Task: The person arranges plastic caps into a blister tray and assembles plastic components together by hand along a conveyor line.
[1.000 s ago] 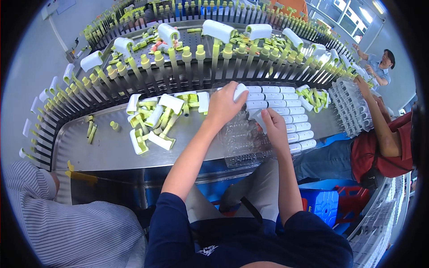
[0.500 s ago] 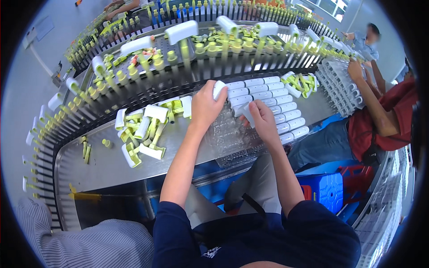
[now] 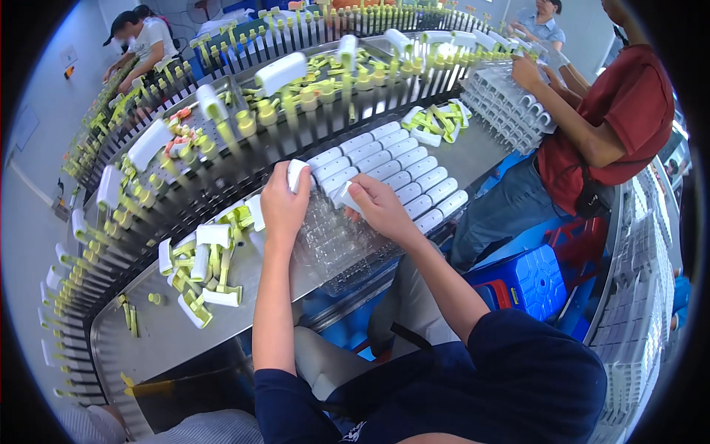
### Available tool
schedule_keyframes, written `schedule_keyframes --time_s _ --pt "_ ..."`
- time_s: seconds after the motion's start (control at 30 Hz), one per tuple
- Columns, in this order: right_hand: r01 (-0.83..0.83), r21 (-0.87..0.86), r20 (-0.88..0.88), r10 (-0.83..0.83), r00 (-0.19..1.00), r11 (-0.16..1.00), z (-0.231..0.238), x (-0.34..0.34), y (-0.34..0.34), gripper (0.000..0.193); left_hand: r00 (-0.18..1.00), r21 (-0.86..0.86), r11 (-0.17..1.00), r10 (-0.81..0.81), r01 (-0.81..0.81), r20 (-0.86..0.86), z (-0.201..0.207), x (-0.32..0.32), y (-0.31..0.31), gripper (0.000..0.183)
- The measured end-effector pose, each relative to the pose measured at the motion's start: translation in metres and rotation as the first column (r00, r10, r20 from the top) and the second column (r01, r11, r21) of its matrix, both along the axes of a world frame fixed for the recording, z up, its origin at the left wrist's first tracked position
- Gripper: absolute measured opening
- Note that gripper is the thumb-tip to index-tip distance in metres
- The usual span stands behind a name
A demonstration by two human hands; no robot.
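the left hand (image 3: 285, 203) grips a white cover (image 3: 296, 175). the right hand (image 3: 381, 207) pinches a small white thing (image 3: 347, 196). just past both hands, rows of white covers (image 3: 389, 156) fill part of a clear tray (image 3: 322, 240).

factory workshop | long peg rack (image 3: 267, 115) | metal bench (image 3: 166, 346) | co-worker (image 3: 629, 118) alongside | right rim blurred, probably stacked trays (image 3: 627, 333)
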State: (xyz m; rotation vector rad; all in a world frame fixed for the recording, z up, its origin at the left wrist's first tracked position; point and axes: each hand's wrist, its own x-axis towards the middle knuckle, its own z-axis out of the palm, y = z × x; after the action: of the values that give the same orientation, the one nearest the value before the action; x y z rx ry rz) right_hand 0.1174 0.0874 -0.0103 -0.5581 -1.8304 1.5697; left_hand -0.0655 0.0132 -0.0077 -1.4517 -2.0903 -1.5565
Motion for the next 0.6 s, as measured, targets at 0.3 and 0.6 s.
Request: schedule_keyframes --time_s 0.3,0.6 --pt "-0.007 0.048 0.015 0.006 1.0 0.999 0.0016 -0.0004 -0.0028 0.033 0.999 0.012 1.0 -0.018 0.018 0.032 -0.0015 0.0006 -0.0013 0.028" --pt "-0.033 0.034 0.026 0.032 0.999 0.999 0.0074 0.0014 -0.0039 0.027 1.0 0.0 1.0 -0.026 0.026 0.0 -0.0023 -0.0006 0.0016 0.027"
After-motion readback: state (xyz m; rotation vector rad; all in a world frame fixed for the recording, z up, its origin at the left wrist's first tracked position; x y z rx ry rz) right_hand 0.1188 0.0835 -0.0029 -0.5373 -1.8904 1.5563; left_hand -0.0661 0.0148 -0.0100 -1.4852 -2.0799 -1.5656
